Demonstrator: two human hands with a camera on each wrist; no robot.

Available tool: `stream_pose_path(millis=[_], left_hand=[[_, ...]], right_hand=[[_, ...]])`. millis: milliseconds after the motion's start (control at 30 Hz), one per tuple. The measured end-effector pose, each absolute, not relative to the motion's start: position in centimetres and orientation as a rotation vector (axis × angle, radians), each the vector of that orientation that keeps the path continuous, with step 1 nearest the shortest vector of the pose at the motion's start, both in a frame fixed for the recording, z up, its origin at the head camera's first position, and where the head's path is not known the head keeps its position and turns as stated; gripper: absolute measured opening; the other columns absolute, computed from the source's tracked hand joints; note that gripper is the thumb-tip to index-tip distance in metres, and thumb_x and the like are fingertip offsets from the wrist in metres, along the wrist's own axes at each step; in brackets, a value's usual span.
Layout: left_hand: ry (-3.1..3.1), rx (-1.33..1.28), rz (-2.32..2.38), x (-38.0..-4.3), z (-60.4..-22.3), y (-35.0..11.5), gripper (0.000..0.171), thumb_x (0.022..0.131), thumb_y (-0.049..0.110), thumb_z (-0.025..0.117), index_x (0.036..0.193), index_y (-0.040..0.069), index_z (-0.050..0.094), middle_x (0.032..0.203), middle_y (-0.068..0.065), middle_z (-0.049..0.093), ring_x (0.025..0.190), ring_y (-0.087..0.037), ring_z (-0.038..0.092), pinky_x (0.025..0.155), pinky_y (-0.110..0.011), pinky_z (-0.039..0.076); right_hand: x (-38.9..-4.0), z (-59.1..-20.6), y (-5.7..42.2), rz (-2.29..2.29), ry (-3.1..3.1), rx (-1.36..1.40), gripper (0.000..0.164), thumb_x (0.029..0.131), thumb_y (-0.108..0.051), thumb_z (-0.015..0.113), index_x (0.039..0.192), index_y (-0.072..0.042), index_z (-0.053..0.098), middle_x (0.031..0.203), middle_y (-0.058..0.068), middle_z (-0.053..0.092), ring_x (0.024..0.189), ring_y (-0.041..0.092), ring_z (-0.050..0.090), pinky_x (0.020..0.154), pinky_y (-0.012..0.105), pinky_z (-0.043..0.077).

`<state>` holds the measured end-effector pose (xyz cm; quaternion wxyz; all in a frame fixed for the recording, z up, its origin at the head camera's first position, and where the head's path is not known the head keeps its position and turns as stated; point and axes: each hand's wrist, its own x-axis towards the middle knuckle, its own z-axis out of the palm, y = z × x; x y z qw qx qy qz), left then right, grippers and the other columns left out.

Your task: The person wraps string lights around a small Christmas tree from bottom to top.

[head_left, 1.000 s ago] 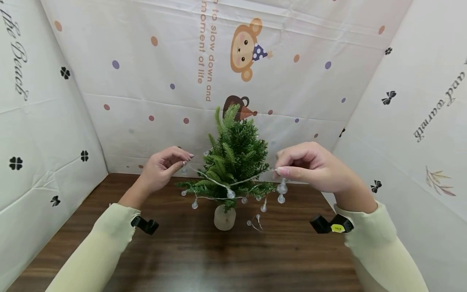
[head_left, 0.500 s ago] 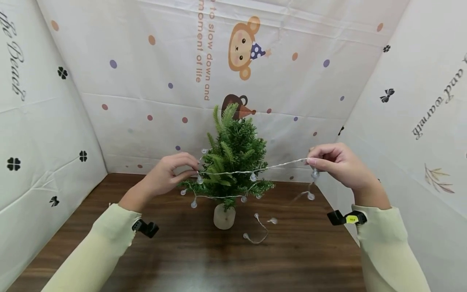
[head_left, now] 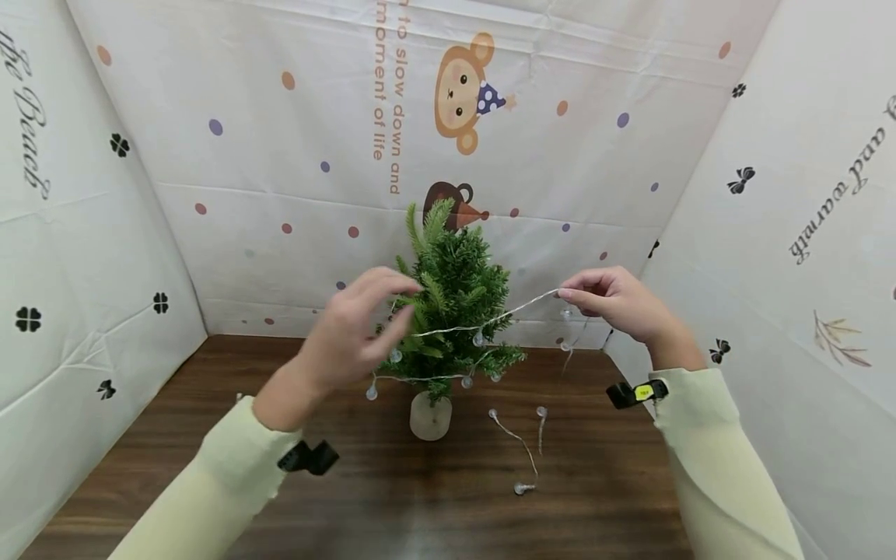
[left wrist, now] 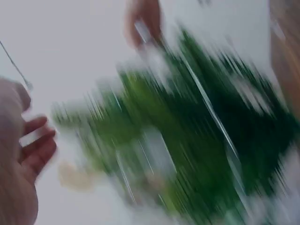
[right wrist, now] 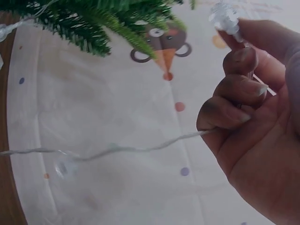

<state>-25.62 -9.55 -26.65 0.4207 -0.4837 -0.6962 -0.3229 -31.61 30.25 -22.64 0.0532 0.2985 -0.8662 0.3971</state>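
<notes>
A small artificial Christmas tree (head_left: pixel 462 288) stands upright on a pale round base (head_left: pixel 430 416). A string of lights (head_left: pixel 514 309) with clear round bulbs runs across its front and around its lower branches. My right hand (head_left: pixel 616 299) pinches the string to the right of the tree, and the tail hangs below it; in the right wrist view, the curled fingers (right wrist: pixel 229 112) hold the wire beside a clear bulb (right wrist: pixel 224 18). My left hand (head_left: pixel 357 327) is at the tree's left side, thumb and fingers spread apart with nothing seen between them. The left wrist view is badly blurred.
The free end of the string, with bulbs (head_left: pixel 523 488), lies on the dark wooden table (head_left: pixel 392 505) right of the base. A printed white cloth (head_left: pixel 280 155) forms walls behind and at both sides.
My left hand has let go of the string and moved right and nearer the tree. The right hand first drew the string out rightward, then came back a little left and up.
</notes>
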Motion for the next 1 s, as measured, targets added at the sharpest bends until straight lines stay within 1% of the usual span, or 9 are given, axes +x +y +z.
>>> stream_pose_path(millis=[100,200,367,467,600,700,767,900,1000], left_hand=[[-1.859,-1.154,-0.630,-23.3,-24.4,-5.3,0.023,0.093,0.004,0.068,0.116,0.001,0.070,0.109,-0.009,0.071,0.106,-0.022,0.066,0.100,-0.029,0.054],[-2.057,-1.067,-0.382,-22.2,-22.6,-0.8,0.022,0.095,0.008,0.067,0.117,0.004,0.072,0.106,-0.004,0.070,0.099,-0.019,0.066,0.093,-0.027,0.055],[-2.384,-0.871,0.037,-23.2,-21.1,5.3,0.022,0.101,0.018,0.065,0.121,0.015,0.071,0.104,0.002,0.067,0.095,-0.016,0.061,0.087,-0.028,0.053],[-2.489,-0.769,0.169,-24.5,-21.0,7.7,0.015,0.105,0.027,0.059,0.113,0.027,0.072,0.101,0.006,0.065,0.094,-0.015,0.056,0.090,-0.030,0.049],[-2.550,-0.686,0.249,-26.0,-21.1,9.6,0.021,0.108,0.032,0.052,0.102,0.035,0.071,0.097,0.011,0.067,0.090,-0.015,0.053,0.087,-0.031,0.043],[-2.560,-0.690,0.256,-26.5,-21.0,9.8,0.022,0.108,0.032,0.052,0.102,0.034,0.072,0.096,0.011,0.069,0.092,-0.014,0.056,0.086,-0.031,0.044],[-2.552,-0.701,0.242,-26.7,-20.7,9.7,0.023,0.108,0.031,0.052,0.100,0.033,0.073,0.093,0.011,0.069,0.091,-0.014,0.058,0.086,-0.030,0.044],[-2.499,-0.693,0.213,-27.1,-19.9,9.2,0.028,0.108,0.024,0.054,0.087,0.030,0.071,0.083,0.010,0.067,0.083,-0.013,0.056,0.082,-0.028,0.045],[-2.483,-0.675,0.175,-27.3,-19.2,9.0,0.027,0.105,0.020,0.057,0.083,0.029,0.069,0.082,0.010,0.066,0.080,-0.013,0.054,0.080,-0.028,0.046]], right_hand=[[-32.5,-23.0,30.0,1.206,-2.658,0.886,0.017,0.102,-0.018,0.066,0.106,-0.004,0.076,0.068,-0.002,0.050,0.059,0.015,0.044,0.051,0.030,0.040],[-33.3,-23.4,29.8,1.210,-2.662,0.853,0.019,0.102,-0.020,0.066,0.107,-0.004,0.076,0.069,-0.003,0.054,0.060,0.013,0.046,0.052,0.028,0.043],[-34.0,-24.1,29.9,1.335,-2.576,0.892,0.015,0.102,-0.014,0.065,0.105,-0.006,0.076,0.073,-0.004,0.059,0.063,0.013,0.049,0.056,0.028,0.045],[-34.3,-24.6,30.1,1.552,-2.454,1.015,0.016,0.102,-0.007,0.061,0.103,-0.009,0.077,0.074,-0.003,0.059,0.066,0.014,0.048,0.059,0.027,0.045],[-34.4,-25.0,30.3,1.849,-2.289,1.143,0.023,0.103,-0.001,0.056,0.101,-0.013,0.077,0.078,-0.004,0.061,0.068,0.013,0.047,0.062,0.023,0.046],[-34.6,-25.2,30.5,1.963,-2.222,1.173,0.024,0.103,0.001,0.056,0.100,-0.012,0.077,0.079,-0.004,0.063,0.067,0.014,0.046,0.061,0.023,0.044],[-35.0,-25.5,30.9,2.019,-2.197,1.193,0.023,0.103,0.000,0.056,0.097,-0.010,0.075,0.075,-0.002,0.059,0.066,0.018,0.042,0.059,0.027,0.039],[-36.3,-27.3,32.3,2.122,-2.210,1.209,0.027,0.105,0.001,0.050,0.086,-0.005,0.068,0.067,0.005,0.042,0.065,0.025,0.032,0.062,0.036,0.030],[-37.3,-29.6,33.6,2.235,-2.262,1.169,0.035,0.107,0.002,0.043,0.078,-0.005,0.062,0.067,0.005,0.039,0.065,0.025,0.031,0.062,0.034,0.033]])
